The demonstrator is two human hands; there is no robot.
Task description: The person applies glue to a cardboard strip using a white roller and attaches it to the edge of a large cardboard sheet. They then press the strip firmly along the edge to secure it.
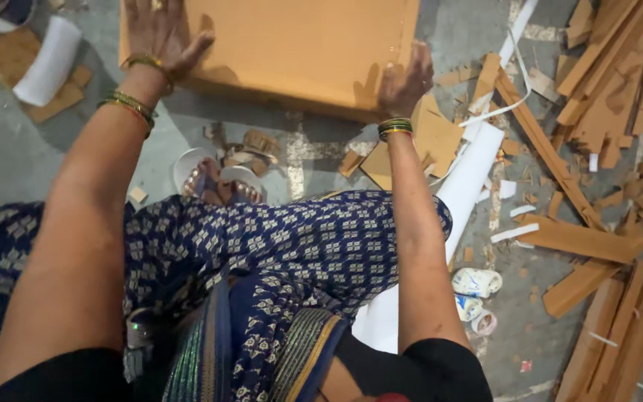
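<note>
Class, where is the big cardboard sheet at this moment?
The cardboard sheet lies on the floor at the top centre, under both hands: left hand on its left edge, right hand near its front corner.
</note>
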